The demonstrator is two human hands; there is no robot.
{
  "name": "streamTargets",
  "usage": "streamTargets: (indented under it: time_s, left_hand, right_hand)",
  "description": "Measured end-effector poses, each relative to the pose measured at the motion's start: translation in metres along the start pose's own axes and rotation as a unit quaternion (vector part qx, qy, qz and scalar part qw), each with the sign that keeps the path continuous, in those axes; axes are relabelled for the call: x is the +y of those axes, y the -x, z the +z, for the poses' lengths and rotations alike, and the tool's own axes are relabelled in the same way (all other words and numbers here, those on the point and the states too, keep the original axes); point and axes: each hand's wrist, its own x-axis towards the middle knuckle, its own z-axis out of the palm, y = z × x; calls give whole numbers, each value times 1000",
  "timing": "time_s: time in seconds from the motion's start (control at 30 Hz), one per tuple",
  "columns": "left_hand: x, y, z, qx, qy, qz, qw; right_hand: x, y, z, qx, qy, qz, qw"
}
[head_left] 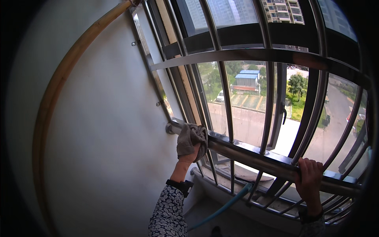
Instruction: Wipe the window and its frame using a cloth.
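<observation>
A crumpled grey-brown cloth is wrapped over the wall end of a shiny metal handrail. My left hand is closed on the cloth and presses it against the rail; most of its fingers are hidden by the fabric. Farther right, my right hand grips the same rail beside an upright bar, fingers curled over its top. Upright metal bars rise above the rail in front of the window.
On the left stands a white wall with a long curved-looking wooden pole along it. A flat crossbar runs higher up. Below the rail, a blue-green pole slants near the lower bars. An open window sash has a dark handle.
</observation>
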Motion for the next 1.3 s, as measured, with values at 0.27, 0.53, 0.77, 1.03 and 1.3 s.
streamTargets:
  time_s: [0.27, 0.53, 0.77, 1.03, 1.3]
  left_hand:
    - [8, -117, -72, 272, 165, 30, 948]
    - [-29, -246, -38, 199, -181, 69, 961]
    - [-83, -279, -33, 207, 596, -16, 776]
    - [-121, -282, -89, 125, -17, -13, 992]
    - [-17, -268, -108, 103, 5, 96, 990]
  right_hand:
    - [-2, 2, 0, 4, 1, -14, 1000]
    - [-5, 2, 1, -22, 12, 21, 999]
    - [-3, 5, 6, -26, 18, 37, 999]
    - [-6, -2, 4, -10, 7, 24, 1000]
    - [-2, 4, 0, -26, 13, 27, 999]
